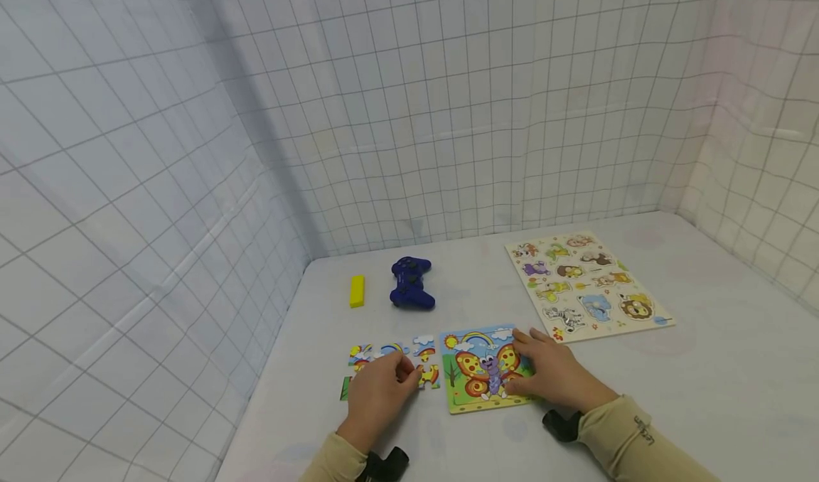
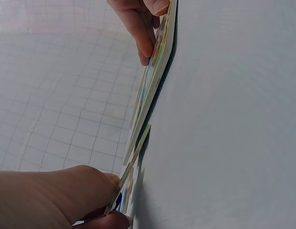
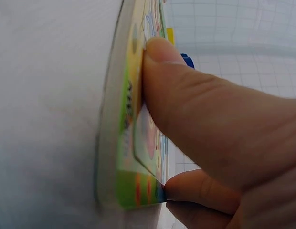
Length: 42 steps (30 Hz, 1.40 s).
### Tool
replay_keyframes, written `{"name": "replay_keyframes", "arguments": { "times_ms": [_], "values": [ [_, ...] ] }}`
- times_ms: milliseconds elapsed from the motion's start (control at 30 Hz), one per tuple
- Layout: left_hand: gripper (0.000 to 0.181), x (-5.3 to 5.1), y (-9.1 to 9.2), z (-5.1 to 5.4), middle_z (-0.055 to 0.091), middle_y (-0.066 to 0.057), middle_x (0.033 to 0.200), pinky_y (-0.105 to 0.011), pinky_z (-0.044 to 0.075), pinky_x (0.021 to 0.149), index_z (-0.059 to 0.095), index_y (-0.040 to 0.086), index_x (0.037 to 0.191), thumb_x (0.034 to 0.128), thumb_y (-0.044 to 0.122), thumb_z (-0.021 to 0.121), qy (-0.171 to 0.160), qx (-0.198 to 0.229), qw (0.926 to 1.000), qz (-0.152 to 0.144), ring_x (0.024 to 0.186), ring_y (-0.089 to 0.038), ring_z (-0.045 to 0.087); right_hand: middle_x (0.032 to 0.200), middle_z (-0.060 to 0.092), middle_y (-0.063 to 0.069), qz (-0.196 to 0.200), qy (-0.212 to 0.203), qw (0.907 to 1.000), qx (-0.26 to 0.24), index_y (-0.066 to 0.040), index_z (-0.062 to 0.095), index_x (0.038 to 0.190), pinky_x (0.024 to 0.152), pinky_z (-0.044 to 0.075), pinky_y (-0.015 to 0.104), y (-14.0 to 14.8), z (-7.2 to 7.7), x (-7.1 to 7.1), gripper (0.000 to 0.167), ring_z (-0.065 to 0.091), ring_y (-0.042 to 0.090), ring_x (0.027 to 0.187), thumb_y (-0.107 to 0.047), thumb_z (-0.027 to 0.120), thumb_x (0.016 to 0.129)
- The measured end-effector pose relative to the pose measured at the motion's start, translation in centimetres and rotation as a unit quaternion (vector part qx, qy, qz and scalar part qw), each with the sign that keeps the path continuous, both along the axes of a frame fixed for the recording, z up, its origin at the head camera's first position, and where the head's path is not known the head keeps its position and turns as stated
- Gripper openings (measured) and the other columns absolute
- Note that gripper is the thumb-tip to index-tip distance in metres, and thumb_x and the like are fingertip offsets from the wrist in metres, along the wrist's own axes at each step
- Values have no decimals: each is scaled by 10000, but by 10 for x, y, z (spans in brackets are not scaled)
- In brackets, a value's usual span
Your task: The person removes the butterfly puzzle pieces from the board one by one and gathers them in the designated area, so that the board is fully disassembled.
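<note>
On my feed from afar, the left hand (image 1: 382, 389) pinches a thin puzzle piece (image 2: 129, 167) between thumb and finger, one end of it tilted up off the white tabletop (image 1: 512, 436), by the near side of the butterfly board (image 1: 486, 406). I can't tell how that hand's other fingers lie. The right hand (image 1: 558, 373) rests spread on the board's right part, thumb on the face and fingertips by the far right corner; I can't tell whether any finger reaches underneath. Loose pieces (image 1: 424, 343) lie just left of the board, partly hidden by the left hand. I judge the piece very light, stiff and a little slick on its printed face — so I'd take it by opposite edges with a gentle pinch, since bare fingertips may struggle to get under anything so flat. The board looks rigid and light too, likely to slide if pushed, so I'd press its rim or hold a corner. Its thicker edge should give better purchase; the knobs on the pieces seem the fragile parts.
</note>
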<state>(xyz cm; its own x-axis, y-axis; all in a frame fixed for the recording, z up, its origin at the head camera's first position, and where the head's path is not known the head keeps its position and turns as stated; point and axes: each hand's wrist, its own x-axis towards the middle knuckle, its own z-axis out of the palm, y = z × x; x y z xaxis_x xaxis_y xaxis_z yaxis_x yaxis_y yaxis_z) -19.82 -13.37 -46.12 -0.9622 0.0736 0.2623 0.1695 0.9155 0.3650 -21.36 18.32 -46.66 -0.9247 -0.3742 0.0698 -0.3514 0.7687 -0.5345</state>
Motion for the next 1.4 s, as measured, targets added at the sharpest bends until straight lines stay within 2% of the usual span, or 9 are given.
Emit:
{"name": "replay_keyframes", "arguments": {
  "times_ms": [267, 533, 1000, 1067, 1167, 1233, 1300, 1400],
  "values": [
    [238, -1, 2, 0, 546, 178, 642, -231, 345, 487, 644, 289, 766, 897, 430, 784, 242, -516, 9984, -31, 538, -17, 431, 1565, 469, 199, 4, 45, 10000, 37, 28, 589, 1410, 1084, 315, 737, 0, 2, 0, 860, 333, 545, 1456, -491, 866, 782],
    [271, 0, 3, -1, 502, 159, 619, -220, 321, 471, 613, 273, 754, 899, 420, 788, 507, -687, 9962, -144, 530, -25, 404, 1566, 463, 208, 4, -13, 10000, 4, 32, 592, 1405, 1085, 311, 739, 0, 5, 2, 851, 328, 551, 1455, -481, 868, 785],
    [278, 4, 6, -1, 502, 129, 662, -231, 329, 488, 593, 266, 761, 911, 411, 776, 435, -1078, 9932, -85, 569, -56, 410, 1568, 462, 202, 17, 7, 10000, 34, 27, 589, 1410, 1075, 304, 754, -1, 4, 1, 852, 330, 549, 1455, -484, 866, 787],
    [273, 4, 7, -2, 507, 124, 677, -230, 326, 490, 596, 268, 766, 900, 408, 788, 532, -1158, 9918, -73, 576, -56, 410, 1569, 461, 203, 18, -2, 10000, 36, 25, 589, 1411, 1078, 302, 754, -1, 4, 1, 853, 328, 549, 1456, -487, 864, 787],
    [243, 5, 7, -4, 533, 121, 712, -219, 325, 488, 621, 274, 793, 878, 396, 813, 858, -1135, 9898, -76, 582, -50, 422, 1571, 458, 205, 29, -25, 10000, 32, 24, 588, 1413, 1085, 302, 746, -1, 4, 1, 853, 324, 548, 1459, -491, 861, 789],
    [200, 6, 9, -4, 572, 123, 751, -204, 334, 490, 661, 272, 840, 872, 391, 819, 1070, -943, 9895, -213, 591, -35, 448, 1571, 457, 206, 39, -29, 10000, 34, 23, 589, 1412, 1089, 303, 742, -1, 3, 0, 853, 323, 548, 1460, -494, 860, 790],
    [213, 8, 12, -3, 602, 129, 817, -189, 352, 504, 695, 262, 937, 874, 431, 808, 1026, -706, 9905, -577, 628, -12, 477, 1571, 456, 207, 46, -35, 10000, 31, 24, 588, 1412, 1088, 301, 744, 0, 2, 0, 854, 321, 548, 1460, -494, 860, 790],
    [410, 9, 18, -3, 609, 140, 934, -186, 381, 552, 710, 255, 1127, 868, 567, 767, 411, -499, 9898, -1266, 704, 14, 497, 1570, 457, 210, 51, -38, 10000, 32, 28, 589, 1409, 1083, 296, 752, 0, 1, -1, 857, 321, 551, 1459, -497, 860, 788]
  ]
}}
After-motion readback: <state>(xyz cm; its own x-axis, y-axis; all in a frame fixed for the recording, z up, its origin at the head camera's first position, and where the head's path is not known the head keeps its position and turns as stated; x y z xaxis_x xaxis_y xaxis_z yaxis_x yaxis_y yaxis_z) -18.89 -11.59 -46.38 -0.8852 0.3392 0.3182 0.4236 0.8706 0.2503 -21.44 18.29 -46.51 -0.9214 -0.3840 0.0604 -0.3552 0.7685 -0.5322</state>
